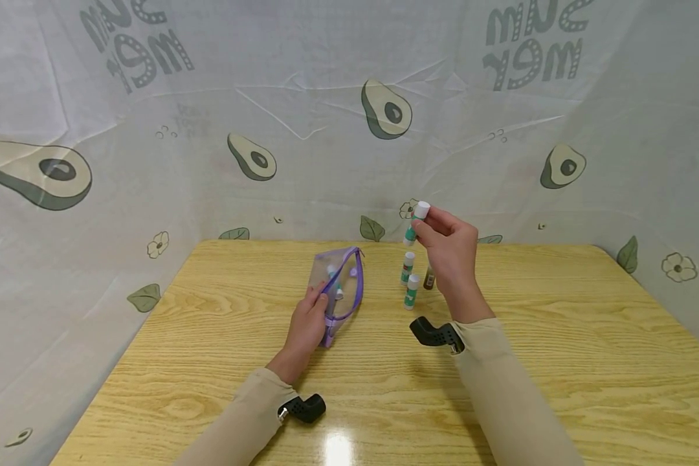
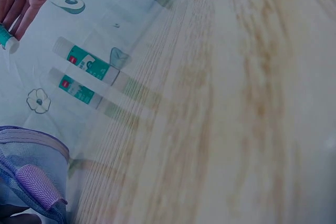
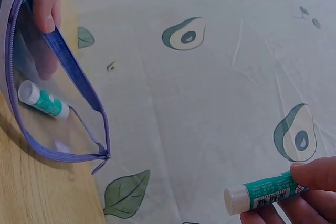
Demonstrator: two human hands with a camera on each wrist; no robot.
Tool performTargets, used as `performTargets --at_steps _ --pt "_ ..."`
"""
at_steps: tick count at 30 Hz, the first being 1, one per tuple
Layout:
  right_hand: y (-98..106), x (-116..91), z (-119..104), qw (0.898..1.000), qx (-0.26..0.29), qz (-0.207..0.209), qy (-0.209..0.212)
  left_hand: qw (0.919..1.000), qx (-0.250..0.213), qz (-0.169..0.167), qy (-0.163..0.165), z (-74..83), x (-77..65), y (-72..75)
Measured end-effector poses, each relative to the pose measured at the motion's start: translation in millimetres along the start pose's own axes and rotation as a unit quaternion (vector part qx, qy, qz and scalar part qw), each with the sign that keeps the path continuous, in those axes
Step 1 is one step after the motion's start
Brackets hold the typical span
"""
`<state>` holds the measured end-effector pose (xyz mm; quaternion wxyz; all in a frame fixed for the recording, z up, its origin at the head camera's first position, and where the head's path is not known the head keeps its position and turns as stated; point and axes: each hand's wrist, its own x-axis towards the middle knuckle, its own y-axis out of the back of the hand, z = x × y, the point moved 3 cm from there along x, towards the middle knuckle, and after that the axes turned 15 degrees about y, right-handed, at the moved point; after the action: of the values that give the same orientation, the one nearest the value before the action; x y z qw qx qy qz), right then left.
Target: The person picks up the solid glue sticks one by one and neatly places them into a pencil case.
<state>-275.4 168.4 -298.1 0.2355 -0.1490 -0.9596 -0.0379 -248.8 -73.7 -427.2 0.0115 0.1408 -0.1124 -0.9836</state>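
My left hand (image 1: 310, 322) grips a see-through zip pouch (image 1: 317, 266) with purple edging by its side, and the pouch's mouth gapes toward the right. Inside it lies a green-and-white glue stick (image 3: 46, 101). My right hand (image 1: 453, 254) pinches another glue stick (image 3: 268, 192) between thumb and fingers, raised above the table, white cap up in the head view. Below that hand, two glue sticks (image 1: 411, 292) (image 2: 89, 66) stand upright on the table. A small dark brown item (image 1: 428, 279) stands just behind them, partly covered by the right hand.
The wooden table (image 1: 221, 362) runs back to a white cloth (image 1: 320, 194) printed with avocados and leaves, which also hangs at both sides. A black wrist mount (image 1: 437, 333) sits on each sleeve.
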Motion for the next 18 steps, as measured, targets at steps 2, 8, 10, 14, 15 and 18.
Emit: performTargets --at_steps 2,8,10,14,15,18 --pt "0 0 -1 1.000 -0.003 0.000 0.002 1.0000 0.002 -0.002 0.003 -0.1 -0.7 0.2" --pt "-1 0 -1 1.000 -0.002 0.002 0.009 1.0000 0.003 -0.002 0.002 -0.5 0.0 0.6" --pt "-2 0 0 1.000 -0.002 0.002 0.008 1.0000 0.000 -0.002 0.000 -0.6 0.2 0.6" --pt "-5 0 2 1.000 -0.003 -0.001 0.004 1.0000 -0.005 -0.001 0.004 -1.2 -0.1 0.1" --pt "-7 -1 3 1.000 -0.003 -0.002 0.004 1.0000 -0.006 -0.001 0.006 -1.4 0.0 -0.1" --pt "-12 -2 4 1.000 0.003 -0.006 0.010 1.0000 -0.005 0.002 0.003 -1.8 1.0 -0.4"
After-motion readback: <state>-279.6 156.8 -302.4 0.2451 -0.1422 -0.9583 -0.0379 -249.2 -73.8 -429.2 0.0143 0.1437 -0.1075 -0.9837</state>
